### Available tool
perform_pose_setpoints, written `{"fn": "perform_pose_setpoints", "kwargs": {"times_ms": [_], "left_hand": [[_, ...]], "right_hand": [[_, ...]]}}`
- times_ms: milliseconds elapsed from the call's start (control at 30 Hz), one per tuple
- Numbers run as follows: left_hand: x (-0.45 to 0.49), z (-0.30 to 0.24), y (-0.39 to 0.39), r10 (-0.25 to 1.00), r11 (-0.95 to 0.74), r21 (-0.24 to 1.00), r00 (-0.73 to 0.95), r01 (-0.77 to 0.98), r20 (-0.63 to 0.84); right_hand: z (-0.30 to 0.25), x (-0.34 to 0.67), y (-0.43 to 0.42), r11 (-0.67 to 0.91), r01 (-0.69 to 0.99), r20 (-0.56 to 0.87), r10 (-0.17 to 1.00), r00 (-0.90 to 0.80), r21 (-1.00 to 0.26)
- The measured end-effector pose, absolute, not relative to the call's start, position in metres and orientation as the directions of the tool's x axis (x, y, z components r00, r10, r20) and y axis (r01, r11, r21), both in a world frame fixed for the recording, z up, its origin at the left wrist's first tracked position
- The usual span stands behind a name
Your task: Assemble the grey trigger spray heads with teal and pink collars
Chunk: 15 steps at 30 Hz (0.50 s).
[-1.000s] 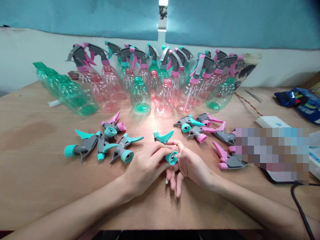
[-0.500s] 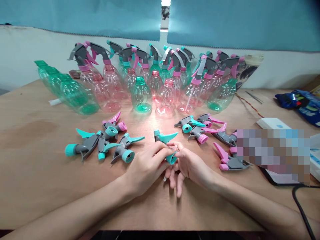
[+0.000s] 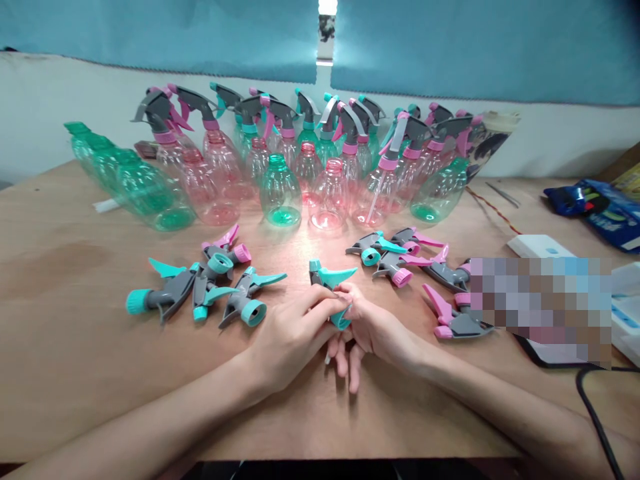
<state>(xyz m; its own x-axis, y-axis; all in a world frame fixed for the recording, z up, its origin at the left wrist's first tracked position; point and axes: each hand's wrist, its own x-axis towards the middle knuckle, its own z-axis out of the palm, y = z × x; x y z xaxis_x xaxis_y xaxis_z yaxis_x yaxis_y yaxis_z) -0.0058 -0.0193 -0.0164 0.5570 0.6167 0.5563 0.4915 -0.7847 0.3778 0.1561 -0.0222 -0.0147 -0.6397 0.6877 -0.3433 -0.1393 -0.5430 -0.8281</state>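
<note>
At the table [image 3: 75,360], our left hand [image 3: 293,327] wraps and right hand [image 3: 375,323] pinches 1 sprayer head [image 3: 331,277]: likely light, stiff, best body-held.

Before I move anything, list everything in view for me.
Held trigger spray head: one, grey and teal, centre.
Loose trigger spray heads: at least nine, grey with teal or pink, mid-table.
Assembled spray bottles: over ten, pink or green, back.
Open bottles: ten or so, pink and green, mostly before those.
Printed bag: one, beige and dark, back right.
Tweezers-like tool: one, grey, back right.
Twisted wire: one, reddish, right.
Glossy packet: one, blue, far right.
Boxes: at least two, white, right.
Cable: one, black, lower right.
Curtains: two, blue, upper wall.
Table: one, brown, beneath.
Left hand: one, bare, gripping the held head.
Right hand: one, bare, touching it.
</note>
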Motion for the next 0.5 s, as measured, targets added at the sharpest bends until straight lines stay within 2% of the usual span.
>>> {"fn": "perform_pose_setpoints", "kwargs": {"times_ms": [267, 500], "left_hand": [[-0.007, -0.019, -0.018, 0.668, -0.744, 0.481, 0.545, 0.464, 0.507], [-0.006, -0.019, -0.015, 0.659, -0.752, 0.436, 0.563, 0.495, 0.498]], "right_hand": [[-0.017, 0.157, -0.017, -0.600, -0.181, -0.343, 0.650, -0.678, -0.779], [-0.017, 0.160, -0.010, -0.652, -0.209, -0.341, 0.610, -0.716, -0.729]]}}
